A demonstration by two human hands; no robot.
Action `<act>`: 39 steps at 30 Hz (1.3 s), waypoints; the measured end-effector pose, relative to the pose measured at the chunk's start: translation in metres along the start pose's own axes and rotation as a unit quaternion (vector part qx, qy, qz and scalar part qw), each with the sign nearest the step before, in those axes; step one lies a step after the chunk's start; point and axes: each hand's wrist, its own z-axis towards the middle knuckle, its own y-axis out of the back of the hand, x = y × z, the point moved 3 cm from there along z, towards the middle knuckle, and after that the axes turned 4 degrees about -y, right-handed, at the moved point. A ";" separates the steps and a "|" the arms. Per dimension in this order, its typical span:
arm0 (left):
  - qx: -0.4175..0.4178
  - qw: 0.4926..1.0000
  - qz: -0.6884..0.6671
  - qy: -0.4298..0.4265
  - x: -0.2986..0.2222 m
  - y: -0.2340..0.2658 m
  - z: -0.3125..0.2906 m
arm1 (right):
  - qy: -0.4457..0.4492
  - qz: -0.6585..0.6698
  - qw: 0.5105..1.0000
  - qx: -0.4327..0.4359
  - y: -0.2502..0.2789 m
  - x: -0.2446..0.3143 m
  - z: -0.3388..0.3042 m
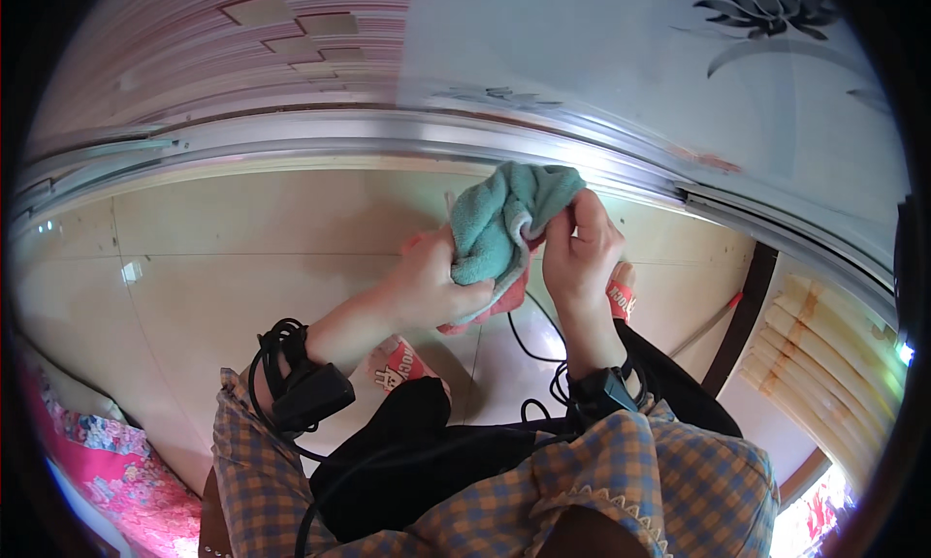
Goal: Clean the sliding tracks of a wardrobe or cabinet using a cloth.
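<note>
A crumpled cleaning cloth [493, 219], teal on one face and reddish on the other with a pale edge, hangs bunched between both my hands. My left hand [436, 285] grips its left side, thumb over the lower part. At the upper right corner, the fingers of my right hand [584, 246] are closed on the cloth. The cloth is held in front of the metal sliding-door track [388, 136], over the tiled floor. Its underside and some of my left fingers are hidden.
Sliding panels stand ahead, one pink-striped [262, 34], one pale with a dark flower [601, 63]. Black cables [529, 340] trail from my wrists. Pink floral bedding [121, 471] lies at lower left. A dark post [742, 316] and a yellowish curtain [819, 354] are at right.
</note>
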 end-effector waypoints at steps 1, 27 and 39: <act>-0.079 0.990 -0.044 -0.105 -0.002 -0.004 -0.001 | -0.001 0.016 1.000 -0.026 -0.001 -0.009 -0.002; -0.077 0.989 -0.086 -0.092 -0.001 -0.020 0.000 | 0.086 0.098 0.984 -0.122 -0.035 0.013 0.028; -0.103 0.989 -0.099 -0.046 0.005 -0.003 0.011 | 0.127 -0.054 0.989 -0.059 -0.052 0.027 0.042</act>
